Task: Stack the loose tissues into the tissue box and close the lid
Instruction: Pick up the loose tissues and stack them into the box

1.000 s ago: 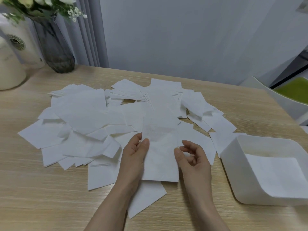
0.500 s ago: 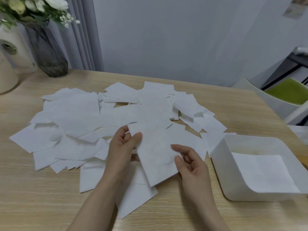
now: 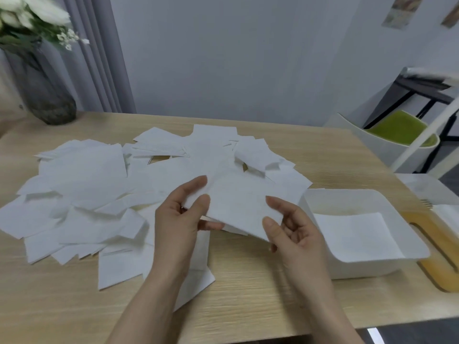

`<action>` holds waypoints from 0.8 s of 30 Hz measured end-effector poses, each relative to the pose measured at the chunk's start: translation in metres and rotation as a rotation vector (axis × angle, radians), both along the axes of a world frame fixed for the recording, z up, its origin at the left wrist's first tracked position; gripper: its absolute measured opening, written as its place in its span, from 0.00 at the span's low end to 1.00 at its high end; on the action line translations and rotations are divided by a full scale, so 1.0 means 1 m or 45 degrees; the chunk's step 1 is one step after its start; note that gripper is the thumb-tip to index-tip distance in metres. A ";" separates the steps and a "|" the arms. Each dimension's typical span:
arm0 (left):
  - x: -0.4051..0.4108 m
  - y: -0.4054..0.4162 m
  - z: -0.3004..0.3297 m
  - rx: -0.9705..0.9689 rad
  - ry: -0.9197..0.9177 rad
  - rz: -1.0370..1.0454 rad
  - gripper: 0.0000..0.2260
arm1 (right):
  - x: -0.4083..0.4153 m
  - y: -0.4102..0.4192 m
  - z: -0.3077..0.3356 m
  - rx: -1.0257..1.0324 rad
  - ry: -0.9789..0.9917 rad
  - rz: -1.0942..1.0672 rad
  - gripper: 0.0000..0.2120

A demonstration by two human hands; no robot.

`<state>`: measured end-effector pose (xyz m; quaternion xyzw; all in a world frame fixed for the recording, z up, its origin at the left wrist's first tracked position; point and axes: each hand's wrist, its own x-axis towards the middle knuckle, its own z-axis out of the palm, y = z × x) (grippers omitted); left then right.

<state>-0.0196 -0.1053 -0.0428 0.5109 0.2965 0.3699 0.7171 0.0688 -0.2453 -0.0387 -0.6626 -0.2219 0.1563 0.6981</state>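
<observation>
A wooden counter [image 3: 248, 294] by a grey wall holds loose tissues [image 3: 82, 194]. The left hand [image 3: 181, 219] and right hand [image 3: 295, 232] pinch one tissue [image 3: 241, 204] beside the tissue box [image 3: 360, 266]. It looks light and floppy; hold two edges.

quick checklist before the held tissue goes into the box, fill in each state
1. Left hand pinches the held white tissue sheet: ok.
2. Right hand grips the sheet's other edge: cannot tell, fingers are at it.
3. White plastic tissue box open on top: ok.
4. Flat white tissue in the box lies level: ok.
5. Yellowish wooden lid beside the box, out of the way: ok.
6. Only one sheet held: cannot tell.
</observation>
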 end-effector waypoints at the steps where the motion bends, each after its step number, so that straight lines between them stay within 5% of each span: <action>1: 0.001 -0.006 0.001 0.003 -0.006 -0.013 0.13 | 0.000 -0.004 0.002 -0.005 -0.040 -0.037 0.13; 13: 0.040 -0.047 0.007 0.371 0.192 -0.435 0.10 | 0.056 -0.085 0.037 -0.220 -0.336 -0.306 0.12; 24: 0.089 -0.077 -0.013 0.747 0.075 -0.673 0.10 | 0.120 -0.142 0.035 -0.568 -0.524 -0.306 0.10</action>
